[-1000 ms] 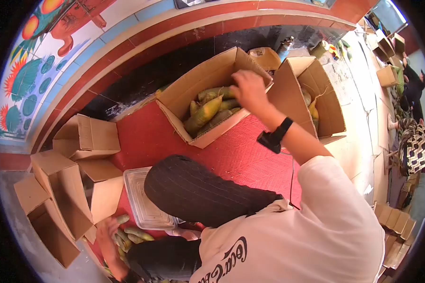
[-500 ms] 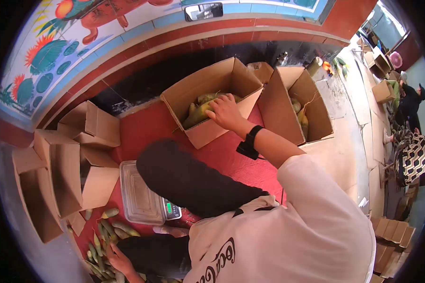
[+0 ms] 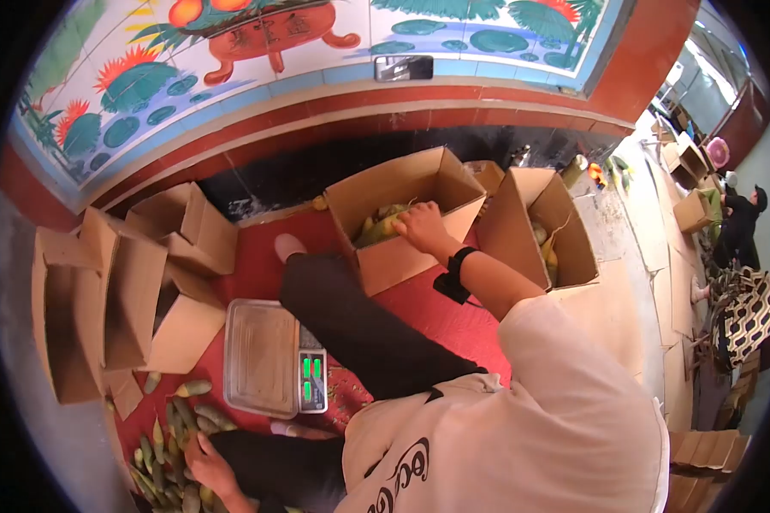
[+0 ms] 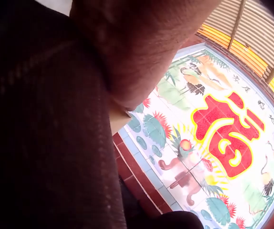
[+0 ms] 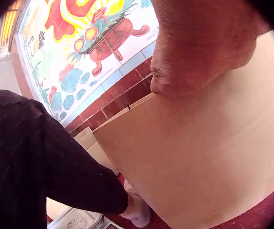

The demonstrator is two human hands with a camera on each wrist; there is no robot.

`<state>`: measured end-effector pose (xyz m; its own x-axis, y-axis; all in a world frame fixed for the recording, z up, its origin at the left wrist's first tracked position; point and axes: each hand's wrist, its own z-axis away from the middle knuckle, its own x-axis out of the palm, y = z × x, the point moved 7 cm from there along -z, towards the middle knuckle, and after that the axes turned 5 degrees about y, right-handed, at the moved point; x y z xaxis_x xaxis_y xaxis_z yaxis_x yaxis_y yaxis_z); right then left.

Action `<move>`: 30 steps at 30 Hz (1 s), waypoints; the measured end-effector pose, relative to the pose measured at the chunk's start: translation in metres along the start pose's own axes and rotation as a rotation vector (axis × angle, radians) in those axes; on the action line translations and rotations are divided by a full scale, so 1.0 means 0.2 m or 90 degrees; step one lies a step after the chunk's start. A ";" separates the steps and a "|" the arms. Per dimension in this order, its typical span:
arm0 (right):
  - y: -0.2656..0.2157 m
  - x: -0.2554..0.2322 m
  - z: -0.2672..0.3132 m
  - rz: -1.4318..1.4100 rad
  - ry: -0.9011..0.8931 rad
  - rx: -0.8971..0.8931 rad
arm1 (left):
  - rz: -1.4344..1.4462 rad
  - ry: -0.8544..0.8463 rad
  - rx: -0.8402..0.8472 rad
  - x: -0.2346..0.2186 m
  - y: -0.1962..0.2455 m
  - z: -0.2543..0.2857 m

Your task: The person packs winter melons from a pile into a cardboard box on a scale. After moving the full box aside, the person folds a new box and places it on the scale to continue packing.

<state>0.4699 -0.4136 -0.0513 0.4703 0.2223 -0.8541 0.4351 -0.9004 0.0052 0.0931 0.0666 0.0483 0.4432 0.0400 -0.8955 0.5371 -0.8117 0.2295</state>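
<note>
In the head view my right hand point(image 3: 423, 229) reaches over the near wall of a cardboard box point(image 3: 402, 267), its fingers at the yellow-green radishes point(image 3: 375, 231) inside. The right wrist view shows that hand point(image 5: 203, 47) over the box wall point(image 5: 199, 152), its fingertips hidden; I cannot tell whether it grips a radish. My left hand point(image 3: 210, 466) is low beside the bent leg, at the edge of a pile of smaller green radishes point(image 3: 158, 453). The left wrist view has only part of this hand point(image 4: 132, 43), close to the dark trouser leg point(image 4: 46, 124).
A second box point(image 3: 509, 231) with radishes stands to the right. Several cardboard boxes point(image 3: 128, 299) cluster at left. On the red mat point(image 3: 419, 316) sits a scale point(image 3: 313, 380) with a clear plastic tub point(image 3: 263, 368). A painted tile wall point(image 3: 299, 51) runs behind; another person point(image 3: 740, 227) is far right.
My right hand has lowered from above the box's right end to the radishes, moving left. The left hand has shifted down beside the pile. The head view has tilted up, showing more wall.
</note>
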 end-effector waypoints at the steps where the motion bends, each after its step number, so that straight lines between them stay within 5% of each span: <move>1: 0.02 0.02 0.01 0.010 -0.017 0.021 | -0.002 -0.003 -0.007 0.01 -0.01 0.00; 5: -0.02 0.00 0.03 0.040 -0.120 -0.002 | -0.001 -0.013 0.004 -0.02 0.04 -0.01; 7: -0.01 0.01 0.01 -0.108 -0.136 0.099 | -0.053 -0.052 0.024 -0.14 0.25 -0.05; 12: -0.36 -0.03 -0.11 -0.392 -0.204 0.188 | -0.055 -0.094 0.023 -0.06 0.26 -0.10; 15: -0.52 0.12 -0.12 -0.205 -0.353 0.145 | -0.085 -0.176 -0.054 -0.03 0.29 -0.13; 20: -0.51 0.25 -0.14 -0.138 -0.360 0.164 | -0.013 -0.130 0.017 -0.03 0.30 -0.14; 28: -0.41 0.09 0.07 -0.161 -0.294 0.108 | 0.007 -0.114 0.051 -0.03 0.28 -0.13; 30: -0.34 0.00 0.18 -0.126 -0.402 0.088 | -0.003 -0.116 0.045 -0.02 0.28 -0.13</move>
<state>0.4118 -0.3655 -0.0710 -0.1653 0.1654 -0.9723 0.3447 -0.9140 -0.2141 0.1401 0.0360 0.0742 0.3001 -0.0575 -0.9522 0.4836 -0.8513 0.2038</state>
